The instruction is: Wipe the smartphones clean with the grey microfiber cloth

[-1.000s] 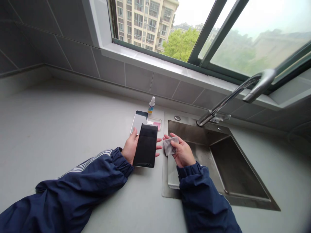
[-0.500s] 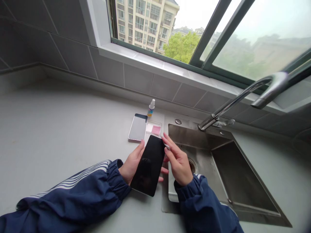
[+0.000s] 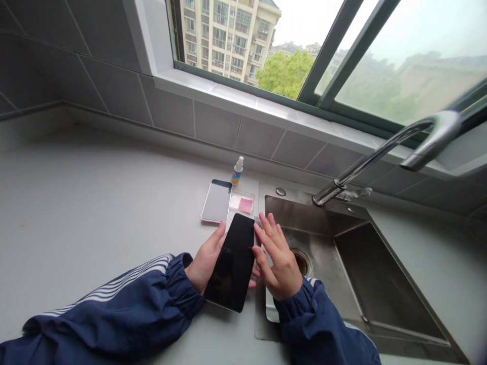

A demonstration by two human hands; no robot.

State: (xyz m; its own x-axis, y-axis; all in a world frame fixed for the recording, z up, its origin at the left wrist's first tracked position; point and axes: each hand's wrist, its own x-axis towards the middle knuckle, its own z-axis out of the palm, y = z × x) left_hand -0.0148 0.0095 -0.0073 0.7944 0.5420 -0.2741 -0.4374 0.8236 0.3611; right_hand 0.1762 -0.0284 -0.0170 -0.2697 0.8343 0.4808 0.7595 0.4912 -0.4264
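A black-screened smartphone (image 3: 231, 263) lies tilted in my left hand (image 3: 207, 261). My left thumb runs along its left edge, and fingertips show past its right edge. At the phone's upper right edge is my right hand (image 3: 279, 258), its fingers stretched out and somewhat apart. Index finger and thumb tips touch or nearly touch that edge. A small pale sliver shows between the phone's top corner and those fingertips; I cannot make out what it is. Beyond the hands, a second phone (image 3: 216, 201), silver with a pale screen, lies on the counter.
Beside the silver phone lie a clear case (image 3: 249, 196) with a pink square (image 3: 245, 205) and a small white-capped bottle (image 3: 237, 171). To the right is a steel sink (image 3: 380, 268) under a chrome faucet (image 3: 365, 159). A tiled wall and window (image 3: 243, 83) stand behind the counter (image 3: 114, 203).
My right fingers have spread from a pinch around a small whitish thing at the phone's upper right edge. My left hand keeps hold of the black phone.
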